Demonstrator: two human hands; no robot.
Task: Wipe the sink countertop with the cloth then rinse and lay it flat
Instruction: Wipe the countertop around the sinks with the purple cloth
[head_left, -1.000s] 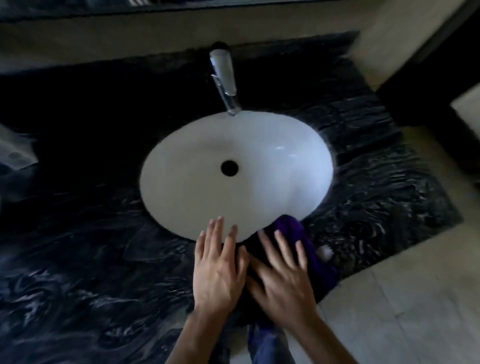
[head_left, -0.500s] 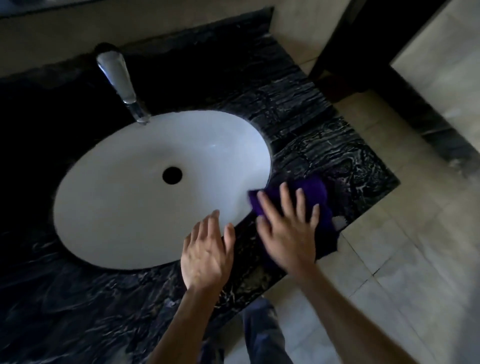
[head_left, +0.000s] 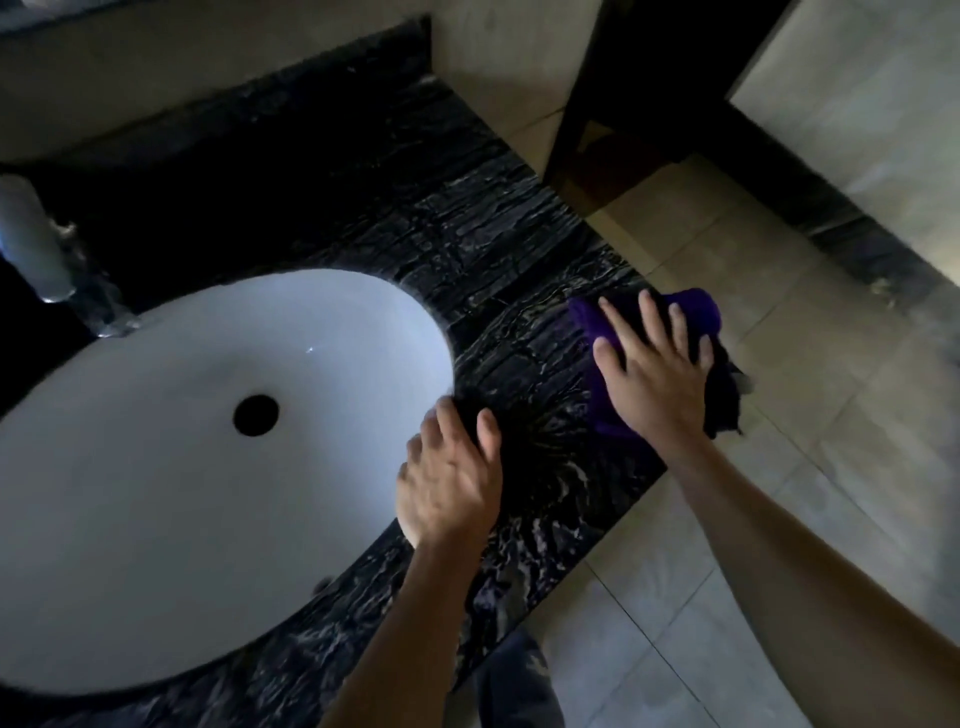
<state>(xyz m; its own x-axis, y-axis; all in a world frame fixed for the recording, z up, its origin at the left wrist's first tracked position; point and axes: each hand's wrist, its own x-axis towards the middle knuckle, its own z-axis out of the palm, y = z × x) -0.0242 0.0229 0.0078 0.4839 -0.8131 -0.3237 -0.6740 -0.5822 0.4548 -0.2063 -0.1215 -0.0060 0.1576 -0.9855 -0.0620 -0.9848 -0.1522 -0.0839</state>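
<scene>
Where the view begins at the far left, we see the tap (head_left: 32, 244) rising blurred over the back rim of the white oval sink (head_left: 156, 493), whose dark drain hole (head_left: 255, 414) sits near the middle of the bowl. Around the basin runs the black veined worktop (head_left: 415, 208), dim at the back and glossier toward the front edge. Moving right, our left hand (head_left: 449, 480) rests at the sink's right rim, fingers curled loosely downward onto the edge where bowl meets stone, grasping nothing that we can make out. Further right, our right hand (head_left: 652, 364) lies flat with fingers spread, pressing down on the purple cloth (head_left: 696, 306), not clenched around it. The cloth sits bunched at the right-hand end of the worktop, near its front corner, with a darker fold trailing over the edge toward the floor. Beyond that edge lies the pale tiled floor (head_left: 805, 467), and at the upper right a dark frame (head_left: 649, 104) stands against the wall. Below, between our forearms, a bit of blue trouser leg (head_left: 514, 686) shows.
</scene>
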